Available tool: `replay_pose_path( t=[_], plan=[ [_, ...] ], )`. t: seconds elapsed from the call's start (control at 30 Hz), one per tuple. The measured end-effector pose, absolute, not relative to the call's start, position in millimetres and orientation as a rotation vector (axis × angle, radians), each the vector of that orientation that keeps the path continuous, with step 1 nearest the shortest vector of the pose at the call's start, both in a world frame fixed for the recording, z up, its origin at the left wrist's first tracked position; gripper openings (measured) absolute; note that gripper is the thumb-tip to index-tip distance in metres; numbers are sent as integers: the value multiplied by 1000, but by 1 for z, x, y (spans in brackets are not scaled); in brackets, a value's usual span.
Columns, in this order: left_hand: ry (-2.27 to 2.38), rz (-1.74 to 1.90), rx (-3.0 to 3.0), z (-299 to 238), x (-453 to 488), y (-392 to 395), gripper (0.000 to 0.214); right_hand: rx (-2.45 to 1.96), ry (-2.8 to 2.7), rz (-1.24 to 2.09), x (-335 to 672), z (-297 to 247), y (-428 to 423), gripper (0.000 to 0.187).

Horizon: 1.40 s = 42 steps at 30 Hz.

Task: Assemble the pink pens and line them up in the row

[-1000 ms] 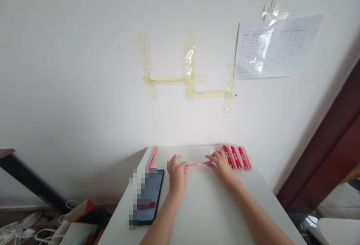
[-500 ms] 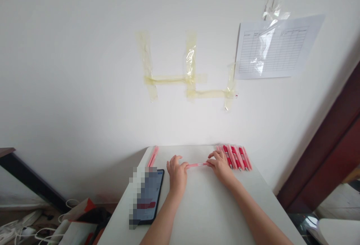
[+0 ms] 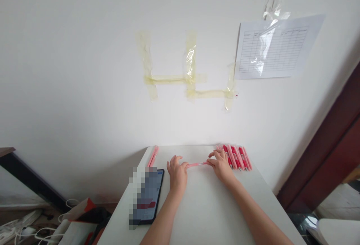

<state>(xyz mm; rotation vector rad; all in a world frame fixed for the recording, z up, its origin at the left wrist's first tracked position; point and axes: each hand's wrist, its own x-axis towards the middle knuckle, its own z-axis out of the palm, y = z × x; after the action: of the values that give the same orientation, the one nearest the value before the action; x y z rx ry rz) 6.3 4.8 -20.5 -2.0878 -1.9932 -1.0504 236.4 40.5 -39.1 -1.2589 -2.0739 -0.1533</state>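
Both my hands hold one pink pen [image 3: 197, 164] lying crosswise just above the white table [image 3: 208, 211]. My left hand [image 3: 177, 173] pinches its left end with thumb and forefinger, the other fingers raised. My right hand [image 3: 221, 165] pinches its right end, fingers curled. Just right of my right hand lies a row of several pink and red pens [image 3: 237, 157], side by side near the table's far edge. Two pink pens [image 3: 152, 156] lie at the far left corner.
A dark tablet [image 3: 147, 196] with a blurred screen lies on the table's left side. A white wall with tape strips [image 3: 189, 76] and a printed sheet [image 3: 274, 48] rises behind. Cables and bags [image 3: 75, 222] are on the floor at left; a dark door frame [image 3: 332, 143] stands at right.
My right hand has slid slightly left along the pen, so less of the pen shows between my hands. My left hand has stayed put.
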Motion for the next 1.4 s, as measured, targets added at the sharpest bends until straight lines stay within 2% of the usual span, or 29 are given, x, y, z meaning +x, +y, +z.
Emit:
replay_pose_path(
  t=[0.37, 0.53, 0.73, 1.1, 1.27, 1.4],
  plan=[
    [-2024, -1029, -2093, -22, 8, 5, 30, -1267, -2055, -182, 236, -34, 39, 22],
    [-1980, -1107, -2087, -21, 7, 6, 23, -1262, -2059, -163, 235, -34, 38, 18],
    [-1950, -1127, -2096, -22, 6, 6, 22, -1276, -2075, -107, 233, -35, 36, 22],
    [-2045, -1011, -2088, -17, 9, 3, 24, -1301, -2078, -91, 233, -27, 32, 12],
    [-2029, -1038, -2071, -17, 8, 3, 21, -1328, -2095, -56, 233, -30, 32, 27],
    [-1985, -1066, -2054, -16, 8, 2, 20, -1317, -2130, -34, 232, -28, 30, 25]
  ],
)
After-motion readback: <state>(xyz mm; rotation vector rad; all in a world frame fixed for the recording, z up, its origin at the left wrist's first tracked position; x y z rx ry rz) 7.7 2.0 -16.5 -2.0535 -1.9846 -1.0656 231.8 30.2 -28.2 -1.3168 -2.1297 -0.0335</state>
